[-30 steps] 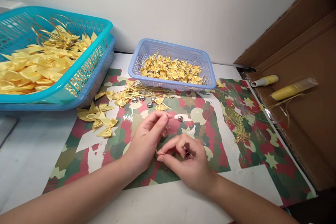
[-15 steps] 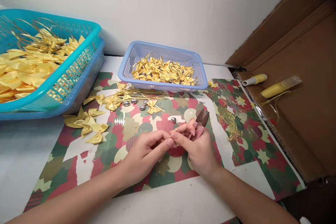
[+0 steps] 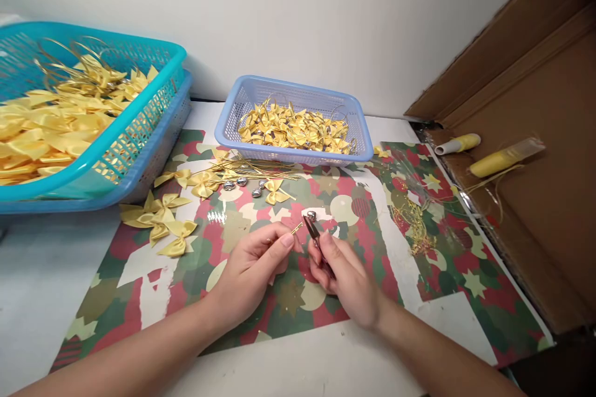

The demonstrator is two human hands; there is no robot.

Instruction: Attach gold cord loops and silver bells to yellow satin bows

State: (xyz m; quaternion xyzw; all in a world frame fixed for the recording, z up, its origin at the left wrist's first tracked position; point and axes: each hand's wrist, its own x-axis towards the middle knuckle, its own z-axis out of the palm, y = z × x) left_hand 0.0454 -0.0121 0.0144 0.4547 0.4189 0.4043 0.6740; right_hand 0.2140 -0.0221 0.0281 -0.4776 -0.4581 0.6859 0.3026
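Observation:
Over the middle of the patterned paper, my left hand [image 3: 256,263] pinches a thin gold cord [image 3: 297,229], whose end sticks out past thumb and fingertips. My right hand [image 3: 344,270] is wrapped round small scissors [image 3: 313,231], their dark blades pointing up and left, close beside the cord's end. Just beyond the blades lies a silver bell [image 3: 311,216]. More bells [image 3: 242,181] rest farther back, near a yellow bow [image 3: 275,191] and a bundle of gold cords [image 3: 261,167]. Several yellow bows [image 3: 174,237] are spread to the left of my hands.
A teal basket [image 3: 172,56] heaped with yellow bows stands at the left, stacked on a blue one. A smaller blue basket [image 3: 223,127] with bows is at the back. Gold cord scraps [image 3: 419,226] lie right. Two yellow spools [image 3: 496,161] are by the cardboard [image 3: 526,118].
My hands have come apart. The scissors have turned from pointing up and right to up and left, with their blades nearer the cord, which now shows beyond my left fingertips.

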